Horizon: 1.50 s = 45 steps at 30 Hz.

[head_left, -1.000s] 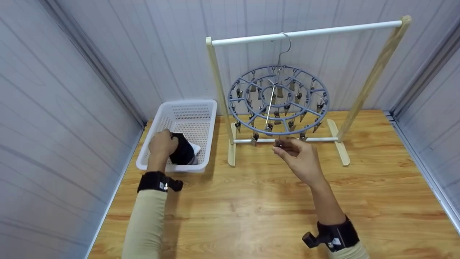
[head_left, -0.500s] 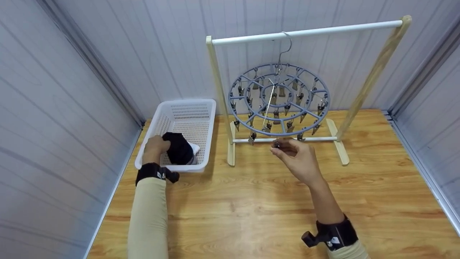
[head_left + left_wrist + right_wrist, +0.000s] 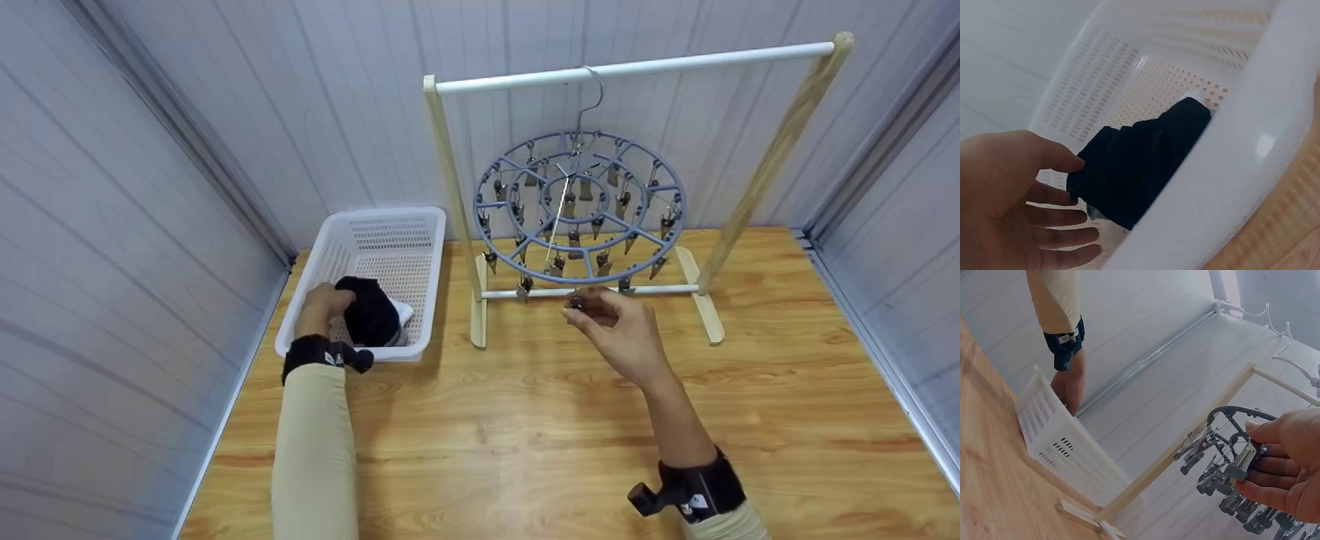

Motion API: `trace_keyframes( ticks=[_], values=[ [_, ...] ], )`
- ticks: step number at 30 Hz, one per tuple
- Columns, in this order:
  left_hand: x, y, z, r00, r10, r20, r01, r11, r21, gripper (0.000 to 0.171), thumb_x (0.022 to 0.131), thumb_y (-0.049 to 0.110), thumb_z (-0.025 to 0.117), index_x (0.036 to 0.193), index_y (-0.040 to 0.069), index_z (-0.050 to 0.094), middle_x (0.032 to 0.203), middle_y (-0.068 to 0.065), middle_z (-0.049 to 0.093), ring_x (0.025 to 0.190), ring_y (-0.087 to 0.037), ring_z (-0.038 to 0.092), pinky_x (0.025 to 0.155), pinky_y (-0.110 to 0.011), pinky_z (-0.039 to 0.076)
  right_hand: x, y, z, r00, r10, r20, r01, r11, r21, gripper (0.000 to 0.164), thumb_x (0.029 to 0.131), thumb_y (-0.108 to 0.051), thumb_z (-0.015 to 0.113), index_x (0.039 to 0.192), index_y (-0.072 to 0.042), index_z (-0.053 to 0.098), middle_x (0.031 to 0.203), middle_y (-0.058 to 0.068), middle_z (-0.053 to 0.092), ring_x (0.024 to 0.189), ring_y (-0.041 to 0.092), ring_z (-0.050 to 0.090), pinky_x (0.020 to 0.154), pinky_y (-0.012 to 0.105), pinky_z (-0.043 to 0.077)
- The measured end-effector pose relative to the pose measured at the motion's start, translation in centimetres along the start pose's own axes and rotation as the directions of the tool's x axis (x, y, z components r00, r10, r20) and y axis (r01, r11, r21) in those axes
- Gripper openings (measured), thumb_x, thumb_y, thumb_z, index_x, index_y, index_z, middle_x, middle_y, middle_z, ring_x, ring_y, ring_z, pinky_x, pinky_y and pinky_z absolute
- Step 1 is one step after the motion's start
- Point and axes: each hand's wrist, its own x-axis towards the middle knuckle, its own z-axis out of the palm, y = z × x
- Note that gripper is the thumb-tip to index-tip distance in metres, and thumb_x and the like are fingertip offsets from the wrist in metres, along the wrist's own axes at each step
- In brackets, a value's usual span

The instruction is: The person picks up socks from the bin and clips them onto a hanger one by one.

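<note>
In the head view my left hand (image 3: 319, 306) reaches into a white basket (image 3: 437, 262), beside a crumpled black cloth (image 3: 367, 311). The left wrist view shows fingers spread nearly straight, thumb tip and forefinger tip at the left edge of the cloth (image 3: 1134, 163); whether they pinch it I cannot tell. My right hand (image 3: 626, 334) pinches a small metal clip (image 3: 1244, 462) between thumb and fingers. That clip hangs at the near side of a round blue-grey clip hanger (image 3: 589, 276), just under its rim.
A wood-and-white rack (image 3: 784, 146) carries the hanger by its hook (image 3: 596, 97). Several other metal clips dangle from the rings. White cloth (image 3: 403, 310) shows beside the black one in the basket. Panelled walls stand behind and to both sides of the wooden tabletop (image 3: 480, 442).
My left hand has moved left from over the black cloth to its left side, and the cloth's top has shifted left a little. My right hand stays at the clip; the hanger swayed slightly.
</note>
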Motion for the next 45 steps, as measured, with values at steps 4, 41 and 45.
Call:
trace_keyframes(
  ticks=[4, 41, 45],
  values=[
    [0.2, 0.3, 0.0, 0.997, 0.026, -0.075, -0.029, 0.999, -0.039, 0.043, 0.097, 0.016, 0.05, 0.127, -0.014, 0.058, 0.121, -0.028, 0.062, 0.11, -0.041, 0.059, 0.091, -0.046, 0.051, 0.0, -0.1, -0.1, 1.0, 0.013, 0.001, -0.013, 1.0, 0.005, 0.032, 0.098, -0.019, 0.079, 0.123, 0.001, 0.075, 0.109, 0.01, 0.077, 0.099, 0.022, 0.075, 0.087, 0.027, 0.061],
    [3.1, 0.9, 1.6, 0.985, -0.011, -0.172, -0.02, 0.984, -0.178, 0.014, 0.098, 0.014, 0.044, 0.086, 0.007, 0.046, 0.087, -0.011, 0.049, 0.069, -0.022, 0.048, 0.062, -0.035, 0.043, 0.1, 0.0, -0.5, 1.0, 0.017, -0.001, -0.017, 0.999, 0.029, 0.029, 0.098, -0.024, 0.079, 0.12, -0.005, 0.076, 0.106, 0.006, 0.077, 0.092, 0.02, 0.076, 0.084, 0.032, 0.063],
    [3.2, 1.1, 1.5, 0.984, 0.011, -0.175, -0.049, 0.976, -0.211, 0.044, 0.103, 0.019, 0.033, 0.118, -0.015, 0.057, 0.126, -0.034, 0.059, 0.113, -0.042, 0.061, 0.099, -0.046, 0.051, 0.1, 0.1, -0.5, 1.0, 0.012, -0.001, -0.012, 1.0, 0.024, 0.03, 0.098, -0.025, 0.079, 0.122, -0.006, 0.076, 0.107, 0.006, 0.077, 0.092, 0.019, 0.076, 0.084, 0.032, 0.063]
  ],
)
